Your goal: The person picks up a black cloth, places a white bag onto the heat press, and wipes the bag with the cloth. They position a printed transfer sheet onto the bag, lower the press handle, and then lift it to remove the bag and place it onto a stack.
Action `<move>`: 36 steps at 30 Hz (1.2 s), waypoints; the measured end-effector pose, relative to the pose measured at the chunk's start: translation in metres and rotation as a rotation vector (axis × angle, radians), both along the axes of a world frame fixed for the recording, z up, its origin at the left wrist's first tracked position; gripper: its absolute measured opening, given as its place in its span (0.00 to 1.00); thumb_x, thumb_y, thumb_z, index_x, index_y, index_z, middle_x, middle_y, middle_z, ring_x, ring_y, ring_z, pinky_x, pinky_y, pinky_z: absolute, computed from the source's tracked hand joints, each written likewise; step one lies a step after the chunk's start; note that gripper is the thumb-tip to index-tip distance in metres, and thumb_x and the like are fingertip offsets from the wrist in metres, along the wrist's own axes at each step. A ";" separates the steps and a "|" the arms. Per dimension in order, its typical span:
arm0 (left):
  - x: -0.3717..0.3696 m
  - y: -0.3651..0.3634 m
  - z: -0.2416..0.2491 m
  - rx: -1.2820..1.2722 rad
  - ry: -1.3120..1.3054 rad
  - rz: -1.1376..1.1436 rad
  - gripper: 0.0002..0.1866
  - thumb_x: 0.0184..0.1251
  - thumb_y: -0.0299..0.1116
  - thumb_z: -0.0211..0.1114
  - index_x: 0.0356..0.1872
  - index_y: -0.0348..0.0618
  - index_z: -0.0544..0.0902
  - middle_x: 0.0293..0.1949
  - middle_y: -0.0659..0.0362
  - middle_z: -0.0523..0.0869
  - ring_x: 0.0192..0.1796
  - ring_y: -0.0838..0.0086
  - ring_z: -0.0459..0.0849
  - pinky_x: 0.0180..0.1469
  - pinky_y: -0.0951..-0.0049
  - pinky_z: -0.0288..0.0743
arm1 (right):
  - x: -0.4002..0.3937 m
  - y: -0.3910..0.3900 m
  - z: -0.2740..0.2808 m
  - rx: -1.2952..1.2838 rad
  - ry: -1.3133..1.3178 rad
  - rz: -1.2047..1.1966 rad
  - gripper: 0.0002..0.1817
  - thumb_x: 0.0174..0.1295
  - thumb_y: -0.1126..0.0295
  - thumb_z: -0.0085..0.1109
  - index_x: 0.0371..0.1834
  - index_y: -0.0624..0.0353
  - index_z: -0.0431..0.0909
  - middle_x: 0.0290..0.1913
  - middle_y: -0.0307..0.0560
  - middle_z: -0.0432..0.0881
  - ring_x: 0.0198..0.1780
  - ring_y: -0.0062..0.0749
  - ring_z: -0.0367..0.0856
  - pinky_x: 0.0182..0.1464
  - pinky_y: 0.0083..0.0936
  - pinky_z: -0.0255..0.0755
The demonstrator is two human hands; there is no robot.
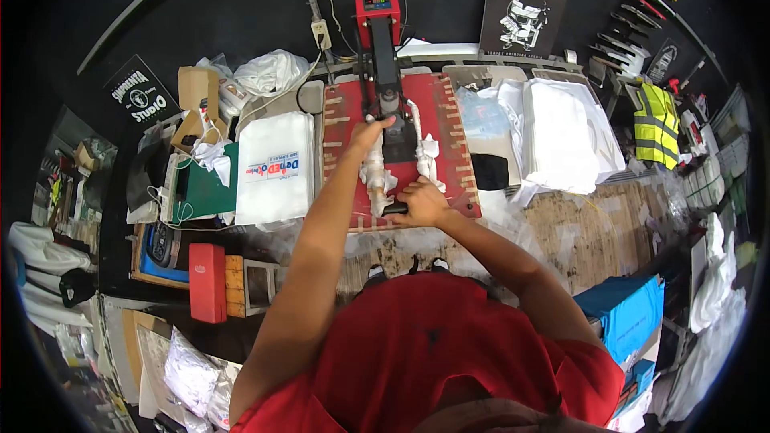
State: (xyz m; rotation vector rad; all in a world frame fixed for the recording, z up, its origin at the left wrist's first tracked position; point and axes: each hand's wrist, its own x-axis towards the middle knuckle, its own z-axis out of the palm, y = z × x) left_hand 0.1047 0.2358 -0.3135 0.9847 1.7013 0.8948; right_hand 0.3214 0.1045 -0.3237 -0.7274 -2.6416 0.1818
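A heat press with a red upper plate [341, 176] is in front of me at the middle of the bench. Two side bars of its handle, wrapped in white material, run forward, the left bar [374, 170] and the right bar [427, 162]. My left hand [370, 136] is closed round the upper end of the left bar, its thumb lying across toward the press's centre. Nearer to me, my right hand [423, 204] is closed on the black grip [395, 209] at the handle's front. Whatever lies beneath the plate is hidden.
Left of the press lies a stack of white printed fabric [277, 168] beside a green board [207, 184]. On the right are a black cloth piece [489, 171] and a pile of white garments [561, 136]. A red box [207, 282] stands below the bench at left.
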 end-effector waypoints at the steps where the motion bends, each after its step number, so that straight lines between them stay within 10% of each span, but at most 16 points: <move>1: 0.001 -0.001 -0.001 -0.014 -0.022 0.031 0.46 0.47 0.56 0.78 0.56 0.23 0.76 0.54 0.44 0.82 0.52 0.61 0.83 0.55 0.61 0.75 | -0.001 -0.001 -0.001 -0.015 -0.031 -0.016 0.29 0.54 0.37 0.61 0.26 0.56 0.85 0.29 0.46 0.84 0.37 0.38 0.83 0.48 0.32 0.68; 12: 0.004 -0.004 -0.001 -0.027 -0.113 -0.030 0.53 0.47 0.65 0.75 0.64 0.27 0.73 0.64 0.43 0.76 0.65 0.59 0.76 0.64 0.61 0.69 | -0.003 -0.008 -0.022 -0.067 -0.169 -0.147 0.36 0.50 0.30 0.58 0.30 0.56 0.88 0.30 0.52 0.86 0.39 0.42 0.85 0.58 0.38 0.68; 18: -0.003 -0.002 0.054 -0.097 0.713 -0.360 0.38 0.56 0.65 0.67 0.46 0.32 0.86 0.47 0.37 0.86 0.55 0.52 0.85 0.56 0.58 0.75 | -0.004 -0.010 0.050 0.053 0.157 -0.175 0.31 0.51 0.37 0.60 0.18 0.58 0.85 0.23 0.50 0.85 0.30 0.43 0.84 0.47 0.39 0.76; 20: 0.003 -0.008 0.038 0.031 0.481 -0.086 0.38 0.59 0.67 0.63 0.41 0.32 0.87 0.41 0.38 0.87 0.48 0.52 0.87 0.52 0.57 0.76 | 0.002 -0.015 0.059 -0.140 0.095 -0.151 0.22 0.54 0.48 0.65 0.20 0.58 0.84 0.23 0.49 0.83 0.31 0.43 0.83 0.40 0.36 0.76; 24: -0.024 -0.033 0.038 0.322 0.283 0.128 0.36 0.63 0.64 0.63 0.47 0.34 0.85 0.45 0.47 0.88 0.49 0.59 0.85 0.49 0.63 0.76 | 0.024 0.018 0.089 -0.246 0.832 -0.093 0.08 0.58 0.69 0.67 0.27 0.61 0.81 0.29 0.49 0.83 0.32 0.39 0.82 0.38 0.33 0.76; 27: -0.053 -0.102 0.069 0.382 -0.111 0.162 0.25 0.72 0.50 0.58 0.57 0.38 0.77 0.43 0.56 0.84 0.47 0.69 0.84 0.50 0.71 0.77 | 0.088 0.081 0.097 -0.365 1.032 -0.550 0.05 0.62 0.74 0.60 0.38 0.60 0.83 0.34 0.48 0.84 0.37 0.33 0.83 0.39 0.30 0.76; 31: -0.142 -0.201 0.047 0.408 -0.406 0.534 0.23 0.77 0.52 0.54 0.53 0.39 0.75 0.43 0.57 0.82 0.49 0.70 0.80 0.55 0.65 0.75 | 0.204 0.166 -0.038 -0.448 0.520 -0.750 0.21 0.56 0.67 0.71 0.54 0.52 0.81 0.48 0.53 0.85 0.49 0.41 0.84 0.49 0.33 0.78; 33: -0.174 -0.245 0.010 0.408 -0.488 0.568 0.22 0.75 0.55 0.56 0.29 0.47 0.77 0.29 0.63 0.82 0.34 0.75 0.79 0.39 0.72 0.70 | 0.214 0.160 -0.071 -0.319 -0.416 -0.618 0.42 0.43 0.57 0.80 0.67 0.39 0.72 0.66 0.59 0.72 0.64 0.54 0.73 0.60 0.42 0.73; 36: -0.167 -0.298 -0.032 0.106 -0.215 0.908 0.21 0.73 0.54 0.58 0.24 0.51 0.77 0.19 0.65 0.77 0.21 0.78 0.72 0.25 0.76 0.61 | 0.202 0.132 -0.125 -0.462 -0.597 -0.676 0.70 0.30 0.48 0.85 0.79 0.27 0.45 0.78 0.57 0.49 0.76 0.61 0.51 0.68 0.66 0.58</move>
